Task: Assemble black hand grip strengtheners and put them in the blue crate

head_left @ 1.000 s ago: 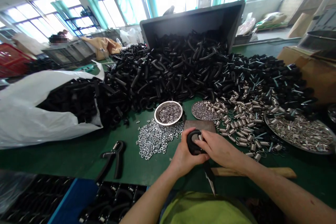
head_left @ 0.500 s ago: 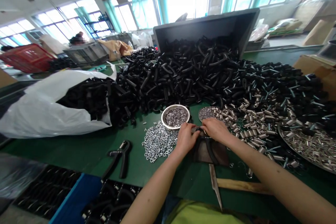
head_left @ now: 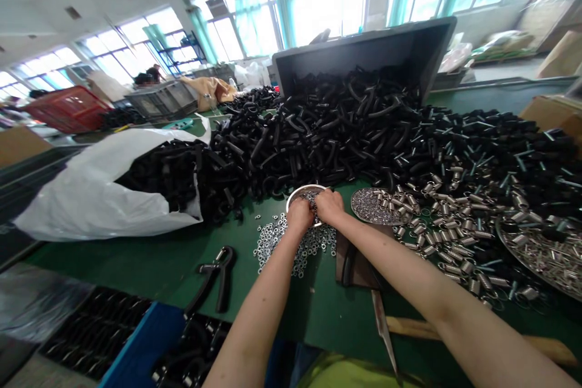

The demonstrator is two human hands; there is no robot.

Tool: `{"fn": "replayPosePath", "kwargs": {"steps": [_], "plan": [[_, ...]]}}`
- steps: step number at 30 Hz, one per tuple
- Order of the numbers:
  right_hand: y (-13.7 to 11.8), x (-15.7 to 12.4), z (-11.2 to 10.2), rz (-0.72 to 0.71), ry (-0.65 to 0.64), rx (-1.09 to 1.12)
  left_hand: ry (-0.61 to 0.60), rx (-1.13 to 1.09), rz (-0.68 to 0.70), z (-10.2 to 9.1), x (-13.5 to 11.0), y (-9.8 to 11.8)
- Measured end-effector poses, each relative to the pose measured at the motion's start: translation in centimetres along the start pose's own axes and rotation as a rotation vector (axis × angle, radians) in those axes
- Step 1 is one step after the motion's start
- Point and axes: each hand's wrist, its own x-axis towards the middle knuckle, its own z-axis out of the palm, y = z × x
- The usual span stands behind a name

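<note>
Both my hands are together at a round metal bowl (head_left: 291, 195) of small metal parts. My left hand (head_left: 300, 216) is closed at its left side, fingertips down among the parts. From the right, my right hand (head_left: 329, 206) reaches over the rim with curled fingers. What either hand pinches is hidden. Loose nuts (head_left: 273, 241) lie on the green table in front of the bowl. A black curved handle (head_left: 349, 262) rests on a dark metal block (head_left: 366, 270), apart from both hands.
A hammer (head_left: 384, 330) with a wooden handle lies near the front edge. An assembled hand grip (head_left: 220, 276) sits at left. Springs (head_left: 448, 233) spread to the right, beside an oval tray of small parts (head_left: 370, 205). Black handles (head_left: 318, 127) spill from a grey crate (head_left: 354, 51) behind.
Both hands have left the dark block and moved up and left into the metal bowl. The black handle stays behind on the block. The view has shifted slightly.
</note>
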Motion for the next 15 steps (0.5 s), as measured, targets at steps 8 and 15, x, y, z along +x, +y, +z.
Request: {"fn": "replayPosePath", "kwargs": {"steps": [8, 15], "plan": [[0.37, -0.27, 0.33, -0.003, 0.024, 0.038, 0.057, -0.078, -0.024, 0.13, -0.25, 0.04], [-0.20, -0.22, 0.44, -0.009, 0.094, 0.208, 0.162, -0.221, -0.069, 0.02, -0.82, 0.39]]}}
